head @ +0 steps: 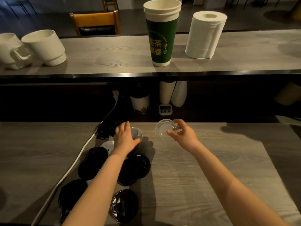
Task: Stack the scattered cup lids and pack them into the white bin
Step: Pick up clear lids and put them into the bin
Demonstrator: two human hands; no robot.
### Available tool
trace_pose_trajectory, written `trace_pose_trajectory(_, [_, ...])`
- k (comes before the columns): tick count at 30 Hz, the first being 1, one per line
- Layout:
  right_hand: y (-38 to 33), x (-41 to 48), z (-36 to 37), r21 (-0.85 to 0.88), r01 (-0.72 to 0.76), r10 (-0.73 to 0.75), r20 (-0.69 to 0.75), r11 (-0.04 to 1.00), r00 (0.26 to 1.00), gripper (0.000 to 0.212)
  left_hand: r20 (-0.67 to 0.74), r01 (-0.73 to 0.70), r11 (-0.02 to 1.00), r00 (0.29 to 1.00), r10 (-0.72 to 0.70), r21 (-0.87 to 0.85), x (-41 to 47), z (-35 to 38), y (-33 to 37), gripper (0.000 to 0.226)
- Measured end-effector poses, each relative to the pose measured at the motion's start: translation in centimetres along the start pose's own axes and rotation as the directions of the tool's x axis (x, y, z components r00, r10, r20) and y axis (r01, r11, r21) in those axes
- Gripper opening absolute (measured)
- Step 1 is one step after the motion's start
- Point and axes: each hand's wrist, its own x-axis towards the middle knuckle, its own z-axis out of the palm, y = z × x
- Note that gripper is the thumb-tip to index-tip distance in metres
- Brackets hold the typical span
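On the grey worktop (187, 168) with wood lines, the light is dim and the hands throw dark shadows; a white cable (73, 165) runs across its left part; behind it stands a higher shelf (105, 54) of the same grey wood, with a tall green cup (161, 39), a paper roll (205, 35) and white mugs (44, 46) on top; a wooden chair (95, 22) shows behind the shelf; a small timer (165, 109) sits in the dark space under it.

Four black lids (135, 170) lie flat on the worktop near the left arm, close together; a white lid (107, 145) peeks out beside the left wrist.

The right hand (182, 134) pinches a clear lid (163, 128) by its edge with thumb and fingers, up off the worktop; this lid is round and see-through, so it has no long side; it is tipped up, its flat face turned toward the camera.

The left hand (126, 137) curls round a second clear lid (136, 134), low over the worktop, just past the black lids; the fingers hide most of it, so I cannot tell which way it faces.
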Motion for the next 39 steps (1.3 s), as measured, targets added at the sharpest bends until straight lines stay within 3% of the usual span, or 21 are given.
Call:
trace_pose_trajectory(3, [0.3, -0.2, -0.3, 0.035, -0.015, 0.016, -0.016, 0.999, 1.0, 0.06, 0.08, 0.034, 0.995, 0.996, -0.042, 0.095, 1.2, 0.5, -0.5, 0.086])
trace_pose_trajectory(8, [1.1, -0.3, -0.7, 0.049, -0.023, 0.025, -0.04, 0.999, 0.999, 0.06, 0.037, -0.019, 0.997, 0.999, 0.016, 0.076, 1.0, 1.3, -0.4, 0.067])
trace_pose_trajectory(14, [0.7, -0.6, -1.4, 0.183, -0.029, 0.047, -0.095, 0.983, 0.994, 0.062, -0.092, -0.146, 0.976, 0.987, 0.132, -0.16, -0.6, -0.5, 2.0, 0.072])
trace_pose_trajectory(19, [-0.2, -1.7, -4.1, 0.284, 0.036, 0.02, -0.19, 0.958, 0.982, 0.054, -0.077, -0.182, 0.917, 0.983, 0.165, -0.356, -3.4, -3.3, 6.3, 0.073])
trace_pose_trajectory(31, [5.9, -7.6, -18.6, 0.349, 0.105, 0.07, -0.453, 0.931, 0.889, 0.047, -0.206, -0.443, 0.816, 0.896, 0.393, -0.37, -7.8, -2.3, 20.6, 0.07])
trace_pose_trajectory(39, [12.4, -10.7, -31.5, 0.319, 0.112, 0.08, -0.531, 0.941, 0.844, 0.047, -0.175, -0.462, 0.786, 0.886, 0.43, -0.41, -11.4, 2.0, 33.6, 0.069])
